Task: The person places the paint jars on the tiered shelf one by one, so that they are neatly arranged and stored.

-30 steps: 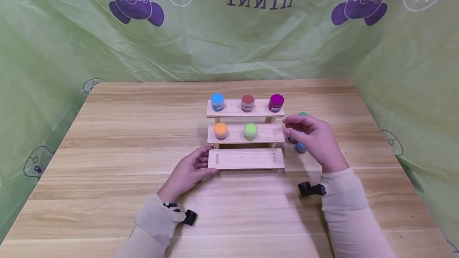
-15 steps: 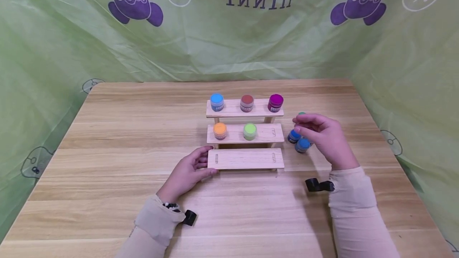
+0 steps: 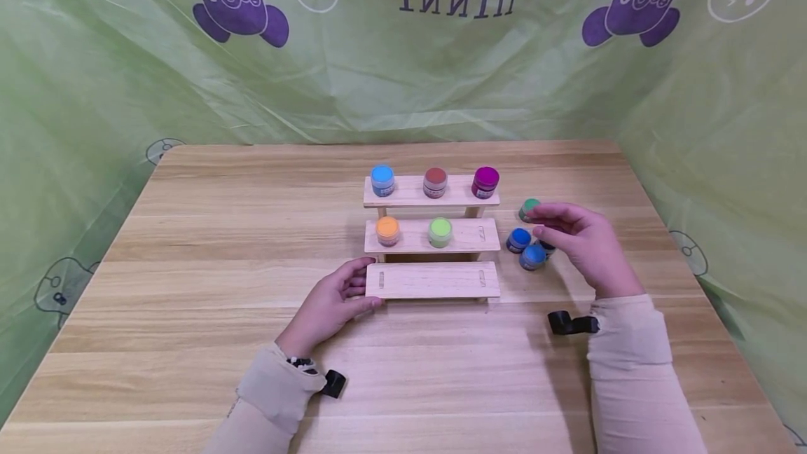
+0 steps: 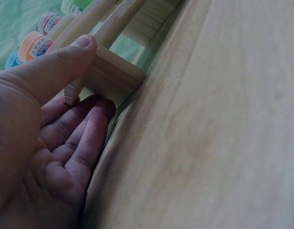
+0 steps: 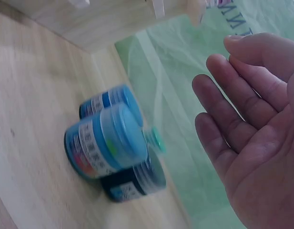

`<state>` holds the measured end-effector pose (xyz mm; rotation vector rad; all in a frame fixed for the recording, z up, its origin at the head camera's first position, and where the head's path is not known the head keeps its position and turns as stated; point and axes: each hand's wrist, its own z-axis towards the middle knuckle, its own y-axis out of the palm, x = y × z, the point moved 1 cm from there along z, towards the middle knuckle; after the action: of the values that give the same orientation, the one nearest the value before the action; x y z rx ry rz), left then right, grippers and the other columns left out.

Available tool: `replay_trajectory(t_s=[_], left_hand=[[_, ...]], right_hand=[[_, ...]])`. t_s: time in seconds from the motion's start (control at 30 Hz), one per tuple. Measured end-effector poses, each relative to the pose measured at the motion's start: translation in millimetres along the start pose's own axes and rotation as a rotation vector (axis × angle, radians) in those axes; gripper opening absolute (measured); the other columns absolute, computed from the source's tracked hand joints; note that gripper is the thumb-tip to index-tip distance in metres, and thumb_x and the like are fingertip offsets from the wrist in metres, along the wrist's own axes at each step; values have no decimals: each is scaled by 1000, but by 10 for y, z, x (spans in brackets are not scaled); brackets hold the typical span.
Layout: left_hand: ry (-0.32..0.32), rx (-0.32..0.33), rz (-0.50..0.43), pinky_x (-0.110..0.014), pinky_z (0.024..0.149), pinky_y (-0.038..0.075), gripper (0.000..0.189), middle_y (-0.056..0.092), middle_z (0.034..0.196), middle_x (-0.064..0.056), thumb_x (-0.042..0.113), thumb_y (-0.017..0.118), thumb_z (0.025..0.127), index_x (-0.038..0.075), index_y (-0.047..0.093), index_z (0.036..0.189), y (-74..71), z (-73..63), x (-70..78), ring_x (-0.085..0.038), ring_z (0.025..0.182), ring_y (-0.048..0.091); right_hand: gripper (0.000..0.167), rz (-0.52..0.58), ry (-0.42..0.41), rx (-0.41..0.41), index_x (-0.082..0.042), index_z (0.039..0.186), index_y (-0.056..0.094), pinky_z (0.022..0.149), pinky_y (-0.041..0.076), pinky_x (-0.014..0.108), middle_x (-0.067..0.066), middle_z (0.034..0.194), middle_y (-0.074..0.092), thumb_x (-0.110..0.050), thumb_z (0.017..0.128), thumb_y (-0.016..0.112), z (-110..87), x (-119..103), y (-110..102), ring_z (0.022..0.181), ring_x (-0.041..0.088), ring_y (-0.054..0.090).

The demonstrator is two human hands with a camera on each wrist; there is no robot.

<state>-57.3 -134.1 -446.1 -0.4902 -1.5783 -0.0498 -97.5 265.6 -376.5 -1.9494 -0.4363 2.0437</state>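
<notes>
A three-tier wooden shelf stand (image 3: pixel 432 280) sits on the table. My left hand (image 3: pixel 330 303) holds the left end of its lowest tier, with the thumb (image 4: pixel 73 59) at the front corner and the fingers behind the end. My right hand (image 3: pixel 583 244) hovers right of the stand, fingers loosely bent, nothing between them. Close beside it stand a green-lidded paint jar (image 3: pixel 528 210), a dark blue one (image 3: pixel 518 239) and a lighter blue one (image 5: pixel 106 140). Behind the lighter one, a very dark jar (image 5: pixel 137 181) is partly hidden.
The top tier bears blue (image 3: pixel 382 181), brown (image 3: pixel 435 182) and purple (image 3: pixel 485 182) jars. Orange (image 3: pixel 387 231) and light green (image 3: pixel 440 232) jars stand on the middle tier. A green printed curtain (image 3: pixel 403 76) hangs around the wooden table (image 3: pixel 239 230).
My right hand has moved right, away from the stand's middle tier, uncovering the blue jars and the green-lidded jar. The left hand has stayed in place.
</notes>
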Motion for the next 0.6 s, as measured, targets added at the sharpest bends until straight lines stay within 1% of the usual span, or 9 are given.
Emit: replay_trajectory(t_s=[0.17, 0.23, 0.27, 0.33, 0.43, 0.47, 0.5, 0.6], left_hand=[[6, -2, -4, -28, 93, 56, 71, 62, 123, -16, 9, 83, 83, 5, 49, 145, 0, 1, -2, -26, 108, 65], [6, -3, -5, -28, 93, 56, 72, 62, 123, -17, 9, 83, 83, 5, 49, 145, 0, 1, -1, -27, 108, 65], [6, -3, -5, -28, 93, 56, 72, 62, 123, -17, 9, 83, 83, 5, 48, 145, 0, 0, -1, -27, 108, 65], [6, -3, -7, -28, 93, 56, 72, 62, 123, -17, 9, 83, 83, 5, 48, 145, 1, -1, 1, -27, 108, 65], [6, -3, -7, -29, 94, 56, 71, 62, 123, -17, 9, 83, 83, 4, 48, 145, 1, -1, -1, -27, 109, 65], [9, -5, -3, -29, 94, 56, 71, 62, 123, -17, 9, 83, 83, 4, 48, 145, 1, -1, -4, -27, 109, 65], [12, -6, 1, -29, 94, 56, 71, 62, 123, -18, 9, 83, 83, 4, 48, 145, 1, 0, -9, -27, 108, 65], [18, -4, 12, -30, 94, 56, 70, 62, 123, -19, 9, 83, 83, 2, 48, 145, 1, 1, -20, -27, 108, 65]], right_hand=[[35, -37, 11, 1, 0, 124, 66, 83, 54, 14, -7, 110, 72, -14, 93, 74, 7, 92, -69, 99, 3, 66], [36, -40, 10, -4, 2, 125, 65, 83, 54, 13, -9, 109, 71, -14, 94, 73, 12, 132, -90, 98, 2, 65], [36, -34, 8, -8, 2, 125, 64, 83, 54, 13, -5, 111, 72, -14, 94, 73, 15, 153, -98, 99, 2, 65], [35, -24, 14, -11, 2, 125, 64, 84, 54, 13, -5, 111, 71, -13, 94, 72, 22, 193, -117, 100, 3, 66], [36, -22, 21, -23, 3, 128, 62, 84, 54, 13, -1, 115, 70, -10, 95, 70, 29, 249, -142, 102, 6, 66], [36, -22, 28, -25, 3, 128, 62, 84, 54, 13, 1, 116, 70, -10, 96, 70, 32, 266, -150, 102, 6, 66], [37, -24, 36, -28, 3, 129, 61, 84, 54, 13, -1, 116, 70, -10, 96, 70, 33, 283, -157, 102, 6, 65], [39, -21, 61, -38, 5, 131, 59, 84, 54, 13, 3, 118, 69, -10, 96, 69, 36, 331, -171, 101, 3, 65]])
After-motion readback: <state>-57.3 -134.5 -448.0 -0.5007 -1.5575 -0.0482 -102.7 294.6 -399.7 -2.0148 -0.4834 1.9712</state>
